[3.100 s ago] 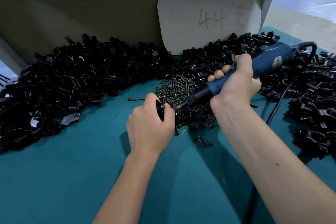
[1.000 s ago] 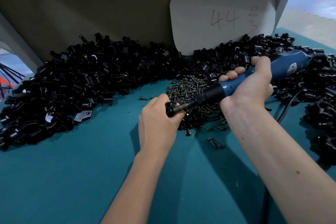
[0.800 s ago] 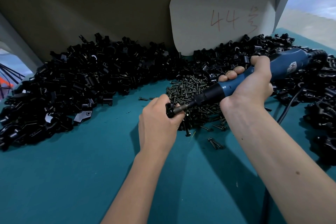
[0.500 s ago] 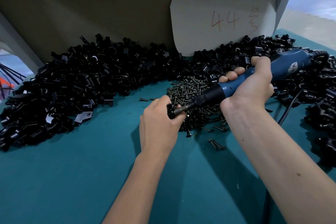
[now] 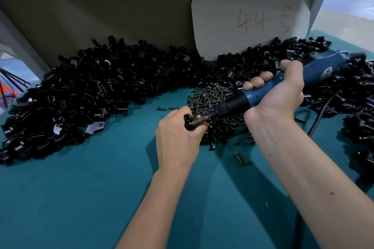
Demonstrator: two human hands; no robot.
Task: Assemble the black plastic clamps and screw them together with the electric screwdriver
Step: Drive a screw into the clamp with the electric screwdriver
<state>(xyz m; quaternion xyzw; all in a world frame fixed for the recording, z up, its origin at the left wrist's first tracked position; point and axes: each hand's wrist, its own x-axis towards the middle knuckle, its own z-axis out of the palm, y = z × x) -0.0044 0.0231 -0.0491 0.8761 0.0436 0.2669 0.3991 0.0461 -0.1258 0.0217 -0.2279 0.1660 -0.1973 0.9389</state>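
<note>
Clamp (image 5: 188, 122) gripped in left hand (image 5: 177, 137); right hand (image 5: 280, 95) wraps electric screwdriver (image 5: 267, 92), entering from 2 o'clock. Keep bit axial, clamp braced.

Clamp parts pile (image 5: 85, 95) lies left of the left hand (image 5: 178, 137); screws (image 5: 214, 103) just behind it, under the screwdriver (image 5: 283, 85). Card (image 5: 251, 16) stands behind the right hand (image 5: 277, 97).

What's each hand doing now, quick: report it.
Left hand: grips a black plastic clamp.
Right hand: grips the blue electric screwdriver.
</note>
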